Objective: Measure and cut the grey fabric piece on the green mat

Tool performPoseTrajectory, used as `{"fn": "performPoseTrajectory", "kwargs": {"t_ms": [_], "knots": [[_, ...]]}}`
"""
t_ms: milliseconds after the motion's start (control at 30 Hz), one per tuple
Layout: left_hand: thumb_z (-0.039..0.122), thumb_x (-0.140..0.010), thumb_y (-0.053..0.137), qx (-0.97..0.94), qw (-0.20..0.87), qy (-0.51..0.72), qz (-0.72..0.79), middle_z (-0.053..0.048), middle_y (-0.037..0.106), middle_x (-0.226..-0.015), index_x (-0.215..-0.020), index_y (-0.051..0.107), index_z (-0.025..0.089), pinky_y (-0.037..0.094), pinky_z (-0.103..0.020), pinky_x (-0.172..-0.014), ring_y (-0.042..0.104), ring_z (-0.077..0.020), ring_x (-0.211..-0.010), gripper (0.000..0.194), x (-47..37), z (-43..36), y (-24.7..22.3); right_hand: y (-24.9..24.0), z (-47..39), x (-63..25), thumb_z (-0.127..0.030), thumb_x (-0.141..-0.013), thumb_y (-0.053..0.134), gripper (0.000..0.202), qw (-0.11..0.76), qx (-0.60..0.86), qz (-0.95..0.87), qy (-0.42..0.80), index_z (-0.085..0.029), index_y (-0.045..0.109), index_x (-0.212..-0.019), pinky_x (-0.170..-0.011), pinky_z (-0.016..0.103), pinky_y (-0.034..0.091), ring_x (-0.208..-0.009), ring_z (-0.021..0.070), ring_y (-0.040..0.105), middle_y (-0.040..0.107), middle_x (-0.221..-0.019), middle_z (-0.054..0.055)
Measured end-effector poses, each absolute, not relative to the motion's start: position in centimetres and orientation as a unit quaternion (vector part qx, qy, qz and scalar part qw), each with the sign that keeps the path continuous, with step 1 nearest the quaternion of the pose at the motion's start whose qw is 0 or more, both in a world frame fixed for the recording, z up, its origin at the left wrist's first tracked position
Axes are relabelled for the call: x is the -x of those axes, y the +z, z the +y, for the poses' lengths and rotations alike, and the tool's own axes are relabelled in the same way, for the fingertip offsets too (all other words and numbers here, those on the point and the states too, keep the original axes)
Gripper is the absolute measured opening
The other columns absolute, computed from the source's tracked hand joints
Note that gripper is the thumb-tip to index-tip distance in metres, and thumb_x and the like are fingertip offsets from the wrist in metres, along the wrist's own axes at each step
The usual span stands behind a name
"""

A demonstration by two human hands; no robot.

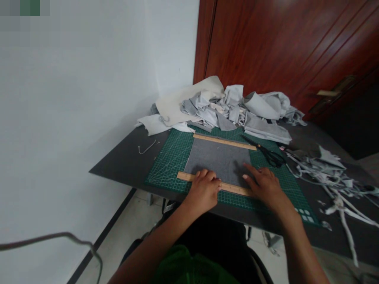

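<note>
A rectangle of grey fabric (217, 157) lies flat on a green cutting mat (166, 165). One wooden ruler (225, 141) rests along the fabric's far edge, and a second wooden ruler (235, 188) lies along its near edge. My left hand (204, 191) has its fingers curled down over the near ruler, left of its middle. At that ruler's right end is my right hand (266, 185), thumb and index finger stretched apart above the fabric; its other fingers are bent. Black-handled scissors (271, 157) lie right of the fabric, blades pointing toward the far ruler.
Crumpled grey and white fabric pieces (233, 106) are heaped at the back of the dark table (124, 157). More scraps and strips (328, 169) cover the right side. A loose thread (147, 148) lies at left. A white wall and a brown wooden door (266, 47) border the table.
</note>
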State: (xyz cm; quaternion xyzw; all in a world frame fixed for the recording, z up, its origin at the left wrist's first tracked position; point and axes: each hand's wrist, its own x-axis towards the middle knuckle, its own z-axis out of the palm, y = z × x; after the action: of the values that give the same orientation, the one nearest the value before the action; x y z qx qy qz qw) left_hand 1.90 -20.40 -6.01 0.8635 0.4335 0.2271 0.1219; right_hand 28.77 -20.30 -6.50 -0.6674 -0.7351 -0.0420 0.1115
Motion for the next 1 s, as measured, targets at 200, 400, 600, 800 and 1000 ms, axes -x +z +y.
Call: {"fn": "performPoseTrajectory", "kwargs": {"t_ms": [200,400,600,800,1000], "knots": [[0.019,-0.095,0.061,-0.872,0.113,0.213,0.425,-0.006,0.064,-0.105,-0.103,0.071,0.020,0.043,-0.043,-0.090,0.052,-0.0257,-0.106,0.012,-1.7,-20.4,-5.7,-3.2,-18.7,-26.2,-0.043,-0.101,0.052,0.047,0.194,0.557,-0.808,0.009,-0.028,0.060,-0.145,-0.091,0.045,0.054,-0.100,0.0305,0.063,0.063,-0.104,0.013],[0.017,-0.095,0.060,-0.873,0.122,0.201,0.426,-0.006,0.064,-0.104,-0.103,0.069,0.020,0.043,-0.043,-0.091,0.052,-0.0256,-0.105,0.012,-1.6,-20.2,-5.5,-2.7,-9.7,-25.5,-0.030,-0.101,0.054,0.045,0.199,0.554,-0.805,0.073,-0.029,0.060,-0.146,-0.103,0.045,0.049,-0.110,0.0278,0.064,0.070,-0.117,0.011],[0.017,-0.094,0.060,-0.864,0.153,0.201,0.436,-0.006,0.065,-0.105,-0.107,0.068,0.020,0.043,-0.043,-0.091,0.052,-0.0250,-0.106,0.015,-1.6,-20.1,-5.8,-6.7,-4.4,-27.0,-0.029,-0.098,0.059,0.044,0.205,0.590,-0.772,0.115,-0.021,0.064,-0.141,-0.106,0.044,0.047,-0.119,0.0285,0.064,0.072,-0.128,0.015],[0.017,-0.094,0.061,-0.858,0.168,0.204,0.439,-0.005,0.065,-0.105,-0.107,0.068,0.021,0.043,-0.043,-0.091,0.052,-0.0247,-0.105,0.015,-1.7,-20.1,-5.8,-7.8,-2.2,-28.4,-0.031,-0.092,0.066,0.045,0.201,0.602,-0.754,0.168,-0.024,0.069,-0.136,-0.091,0.038,0.055,-0.099,0.0250,0.073,0.080,-0.115,0.008],[0.019,-0.096,0.059,-0.854,0.185,0.199,0.443,-0.004,0.066,-0.104,-0.105,0.068,0.021,0.042,-0.045,-0.094,0.053,-0.0249,-0.106,0.013,-1.7,-20.2,-5.8,-7.1,0.0,-28.7,-0.023,-0.083,0.073,0.034,0.193,0.593,-0.757,0.196,-0.020,0.079,-0.116,-0.086,0.033,0.057,-0.097,0.0244,0.075,0.082,-0.112,0.008]]}}
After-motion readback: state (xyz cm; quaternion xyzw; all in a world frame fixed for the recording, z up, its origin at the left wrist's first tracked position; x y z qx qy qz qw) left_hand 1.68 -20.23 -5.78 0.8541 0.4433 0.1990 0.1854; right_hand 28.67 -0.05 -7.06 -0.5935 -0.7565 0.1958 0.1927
